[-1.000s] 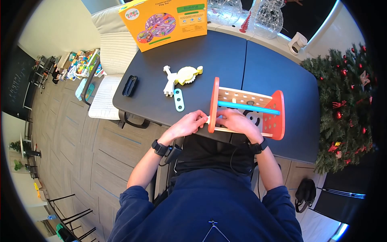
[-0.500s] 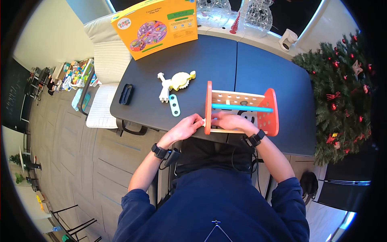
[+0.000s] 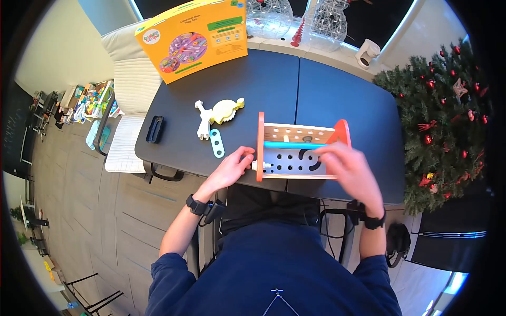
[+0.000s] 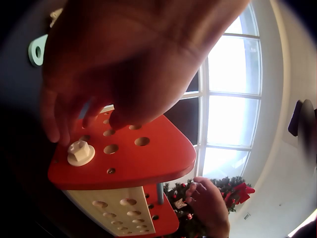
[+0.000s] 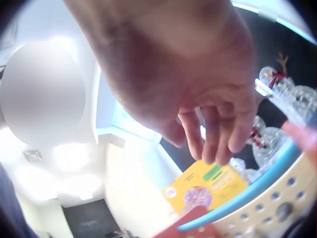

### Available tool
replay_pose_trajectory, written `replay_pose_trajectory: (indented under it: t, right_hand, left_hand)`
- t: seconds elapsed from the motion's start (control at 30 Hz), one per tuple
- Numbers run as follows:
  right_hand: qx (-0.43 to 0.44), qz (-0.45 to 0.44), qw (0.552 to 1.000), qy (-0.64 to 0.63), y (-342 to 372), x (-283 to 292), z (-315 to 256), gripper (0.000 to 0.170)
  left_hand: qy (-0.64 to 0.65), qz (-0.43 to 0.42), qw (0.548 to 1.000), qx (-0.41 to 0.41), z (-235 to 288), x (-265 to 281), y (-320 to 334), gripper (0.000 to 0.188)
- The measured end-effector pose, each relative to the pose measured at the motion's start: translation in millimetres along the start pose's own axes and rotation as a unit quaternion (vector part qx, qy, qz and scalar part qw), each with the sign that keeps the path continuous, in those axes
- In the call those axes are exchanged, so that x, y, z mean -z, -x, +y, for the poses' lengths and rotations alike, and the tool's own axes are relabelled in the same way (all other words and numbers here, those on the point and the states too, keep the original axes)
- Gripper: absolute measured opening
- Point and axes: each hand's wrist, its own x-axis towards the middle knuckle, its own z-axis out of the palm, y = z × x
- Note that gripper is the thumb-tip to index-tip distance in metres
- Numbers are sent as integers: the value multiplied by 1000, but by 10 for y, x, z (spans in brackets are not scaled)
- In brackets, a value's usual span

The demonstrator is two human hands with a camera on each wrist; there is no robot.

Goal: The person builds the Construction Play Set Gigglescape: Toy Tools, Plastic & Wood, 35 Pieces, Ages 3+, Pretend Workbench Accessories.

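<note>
A toy bench with red end panels (image 3: 260, 147), perforated boards and a blue rod (image 3: 295, 145) stands at the table's front edge. A white hex-headed bolt (image 4: 80, 153) sits in a hole of its left panel; in the head view its shank shows inside. My left hand (image 3: 232, 167) is beside that panel with relaxed fingers, holding nothing; in the left wrist view it hovers over the panel's holes. My right hand (image 3: 352, 169) is raised above the bench's right end, its fingers loosely bent and empty in the right wrist view.
On the table (image 3: 274, 79), left of the bench, lie a mint strip with holes (image 3: 216, 143), a white piece (image 3: 204, 122), a yellow piece (image 3: 225, 111) and a black tray (image 3: 155, 129). A yellow box (image 3: 195, 45) stands behind. A decorated tree (image 3: 437, 121) is at the right.
My right hand has come out from inside the bench and moved right, up over its right end. My left hand has drawn slightly back from the bolt, letting it go.
</note>
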Motion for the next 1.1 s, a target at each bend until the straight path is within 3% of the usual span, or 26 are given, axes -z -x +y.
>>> replay_pose_trajectory:
  t: [0.07,0.17,0.27,0.3,0.4,0.53,0.57,0.7,0.77,0.87,1.1]
  right_hand:
    - [14,114,993,33,34,235,252,23]
    - [-61,157,983,70,-7,368,909,35]
    - [-184,70,980,-32,-58,274,1422,56]
    - [-239,32,965,-106,-78,219,1496,72]
    - [-230,43,956,-178,-168,118,1619,75]
    - [-192,57,943,-265,-179,82,1389,77]
    - [-170,71,938,-292,-165,67,1296,77]
    - [-62,106,927,-356,-93,219,945,80]
    - [-15,76,919,-386,-33,342,776,82]
    - [20,104,926,-363,11,303,673,82]
    - [11,149,921,-359,-4,-84,969,65]
  left_hand:
    - [6,-18,1000,20,90,24,-30,54]
    - [26,-43,998,30,325,13,-1,61]
    - [86,-62,994,34,343,-33,-86,61]
    - [98,-56,992,52,412,-36,-71,66]
    - [134,-104,982,82,478,24,-117,76]
    - [125,-47,990,51,646,11,-64,86]
    - [94,-84,990,60,656,111,-93,88]
    - [63,28,995,-67,926,115,134,82]
    - [110,15,992,-67,1088,143,266,80]
    - [138,28,985,-100,1083,82,347,77]
    - [242,49,966,-73,649,-136,217,65]
